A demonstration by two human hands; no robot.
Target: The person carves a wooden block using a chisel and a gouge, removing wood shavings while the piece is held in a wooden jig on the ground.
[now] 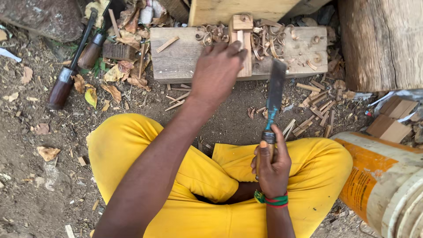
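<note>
Wood-dusted fingers [229, 48] of the left hand [216, 70] curl down over a small pale wooden workpiece [243, 44], pinning it upright against a grey, weathered plank [180, 57] laid on the ground. Whether the fingers close fully around the piece cannot be told, since the back of the hand hides the grip. The right hand [271, 165], nearer the body, is clamped tight on the handle of a broad, flat-bladed chisel [274, 94], its blade raised and pointing away toward the plank, the edge hanging just beside the workpiece and not touching it. A red and green wristband [275, 200] circles that wrist. Curled wood shavings [269, 39] lie heaped on the plank around the workpiece, and short wood offcuts [317, 108] litter the dirt to the right. The person sits cross-legged in bright yellow trousers [194, 176]. Two dark-handled tools [72, 68] lie in the dry leaves at upper left, well apart from both hands. An orange and white plastic bucket [383, 180] rests on its side at lower right, and a thick log [381, 42] stands at upper right.
</note>
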